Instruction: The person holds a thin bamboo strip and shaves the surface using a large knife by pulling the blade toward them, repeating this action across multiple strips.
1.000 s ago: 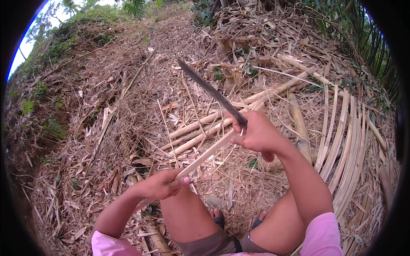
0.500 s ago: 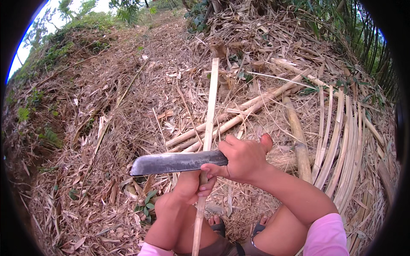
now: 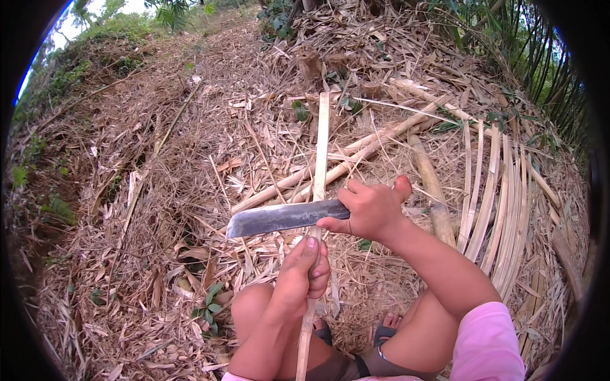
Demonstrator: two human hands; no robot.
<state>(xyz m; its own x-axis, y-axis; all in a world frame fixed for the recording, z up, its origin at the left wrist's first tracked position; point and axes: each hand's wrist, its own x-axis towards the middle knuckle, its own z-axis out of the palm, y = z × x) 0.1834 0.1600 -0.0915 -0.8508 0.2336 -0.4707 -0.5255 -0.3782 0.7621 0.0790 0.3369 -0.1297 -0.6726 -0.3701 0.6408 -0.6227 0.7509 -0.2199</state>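
My left hand (image 3: 305, 270) is closed around a long, pale bamboo strip (image 3: 323, 136), thumb on top. The strip runs from between my knees up and away toward the leaf litter. My right hand (image 3: 372, 206) grips a machete (image 3: 283, 218) by its handle, whose reddish end (image 3: 403, 186) shows above the fist. Its wide dark blade points left and lies across the strip, just beyond my left hand. My right thumb stretches along the blade's base, by the strip.
Several split bamboo strips (image 3: 494, 190) lie in a curved row at the right. Bamboo poles (image 3: 375, 149) cross on the ground ahead, with a thicker pole (image 3: 429, 171) beside them. A cut stump (image 3: 309, 65) stands farther off. Dry leaves and shavings cover the slope; green bamboo stems rise at the far right.
The machete has moved up and right along the strip, away from my body. My left hand now shows clearly below the blade, thumb on the strip. The whole view has shifted slightly.
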